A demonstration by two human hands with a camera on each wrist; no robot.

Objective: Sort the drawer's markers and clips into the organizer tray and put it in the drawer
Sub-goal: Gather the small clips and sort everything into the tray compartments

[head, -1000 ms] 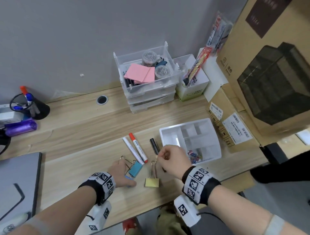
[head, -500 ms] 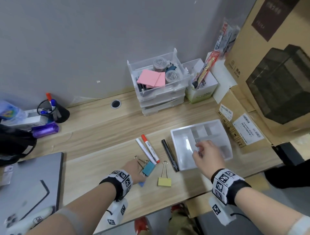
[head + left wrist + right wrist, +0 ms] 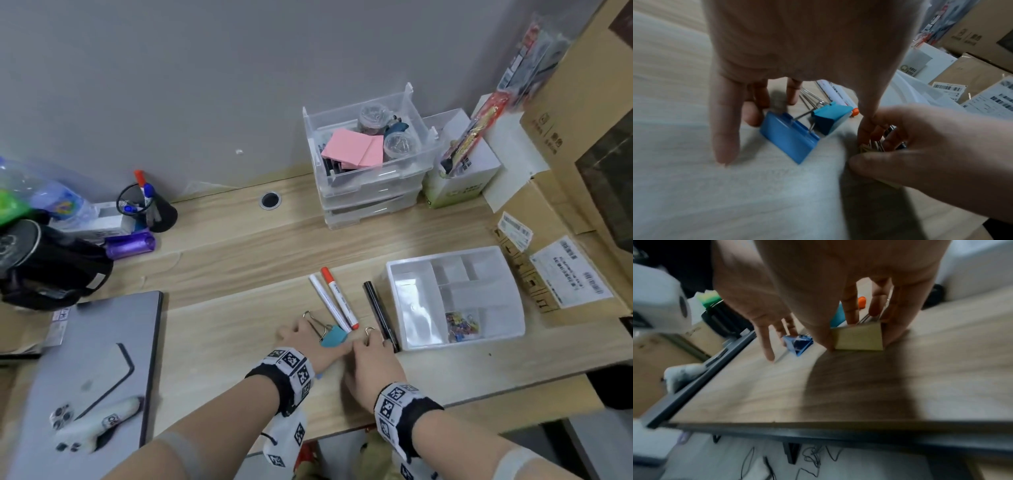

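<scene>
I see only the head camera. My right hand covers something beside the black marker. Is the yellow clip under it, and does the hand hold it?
Observer: Yes. In the right wrist view the right hand pinches the yellow clip between thumb and fingers. The clip lies on the desk.
Operator: And under the left hand, is there only the teal clip?
Observer: No. The left wrist view shows a darker blue clip under the left hand, beside the teal clip.
Operator: Does the left hand grip the blue one?
Observer: No. Its fingers are straight and spread; one fingertip touches that clip's edge.
</scene>
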